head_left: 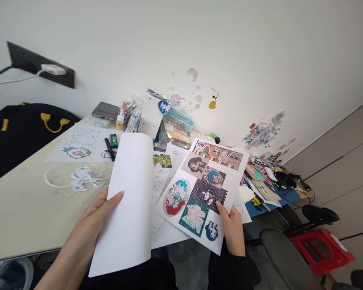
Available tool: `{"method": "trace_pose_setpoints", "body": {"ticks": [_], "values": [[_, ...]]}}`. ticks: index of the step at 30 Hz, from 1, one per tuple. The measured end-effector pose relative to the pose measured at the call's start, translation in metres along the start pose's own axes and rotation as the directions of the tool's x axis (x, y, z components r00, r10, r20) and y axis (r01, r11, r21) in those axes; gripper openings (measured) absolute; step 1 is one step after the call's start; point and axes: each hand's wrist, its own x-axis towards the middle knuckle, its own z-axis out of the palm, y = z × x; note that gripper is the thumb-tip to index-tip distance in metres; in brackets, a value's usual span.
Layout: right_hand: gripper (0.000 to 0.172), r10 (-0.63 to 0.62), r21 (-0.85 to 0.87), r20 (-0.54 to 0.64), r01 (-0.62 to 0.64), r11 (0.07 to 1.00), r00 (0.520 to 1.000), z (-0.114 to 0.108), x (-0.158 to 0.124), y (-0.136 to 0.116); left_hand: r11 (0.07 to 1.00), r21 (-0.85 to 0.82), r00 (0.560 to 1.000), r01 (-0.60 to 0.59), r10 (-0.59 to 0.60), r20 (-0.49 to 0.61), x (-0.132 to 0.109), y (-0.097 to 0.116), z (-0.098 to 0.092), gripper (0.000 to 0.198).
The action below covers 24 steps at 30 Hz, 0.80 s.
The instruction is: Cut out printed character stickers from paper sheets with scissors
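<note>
My left hand [101, 211] grips the left side of a curled white sheet of paper [130, 201], thumb on top and the other fingers behind it. Whether it is one sheet or several I cannot tell. In my right hand [232, 227] is a printed sheet [175, 217] covered with colour pictures of cartoon characters, pinched at its lower right edge. Both papers are raised over the near table edge. Beneath them lie papers with line drawings [161, 175], partly hidden.
White paper scraps [84, 177], a black utility knife [109, 149] and a green box [113, 140] lie on the table [24, 201]. Behind stand a glue bottle [120, 119] and a clear zip pouch [177, 125]. A black bag [24, 137] is left, a chair [287, 257] right.
</note>
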Motion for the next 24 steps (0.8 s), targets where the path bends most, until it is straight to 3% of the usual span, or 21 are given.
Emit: {"method": "trace_pose_setpoints", "body": {"ticks": [7, 15, 24], "values": [[0.042, 0.08, -0.064, 0.202, -0.068, 0.996, 0.976, -0.003, 0.007, -0.022, 0.997, -0.076, 0.996, -0.001, 0.008, 0.084, 0.0, -0.002, -0.006, 0.06], [0.035, 0.068, -0.178, 0.408, 0.007, 0.984, 0.911, 0.025, 0.01, -0.039, 0.985, -0.172, 0.991, 0.036, -0.013, 0.132, 0.012, -0.008, -0.015, 0.061], [0.032, 0.05, -0.216, 0.439, 0.052, 0.975, 0.897, 0.035, 0.01, -0.041, 0.975, -0.216, 0.984, 0.059, -0.021, 0.175, 0.016, -0.01, -0.019, 0.065]]}}
